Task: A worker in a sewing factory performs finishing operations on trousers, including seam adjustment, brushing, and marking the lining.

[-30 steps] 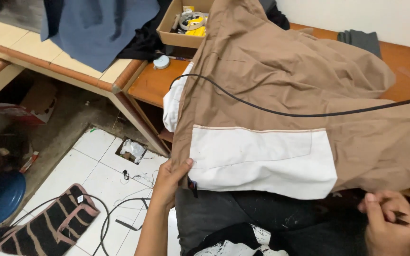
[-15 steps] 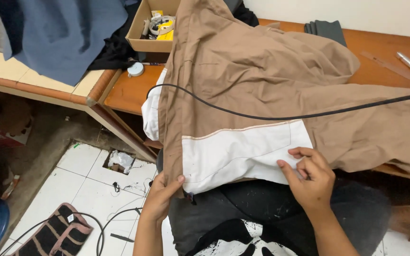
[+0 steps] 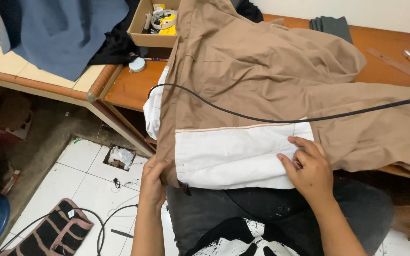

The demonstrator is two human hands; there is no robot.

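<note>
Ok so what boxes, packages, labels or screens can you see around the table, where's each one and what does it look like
Cardboard box: open, brown, rectangular, at the far edge of the wooden table, left of the brown garment.
Yellow package: small and flat, inside that box, beside a roll of tape.
Crumpled white wrapper: on the floor, in a gap in the tiles.
No screens or signs in view.

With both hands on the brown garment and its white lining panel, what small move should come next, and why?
Probably slide the right hand leftward to smooth the white lining panel: faint creases cross it, while the left hand pins the brown fabric garment at its corner.
</note>
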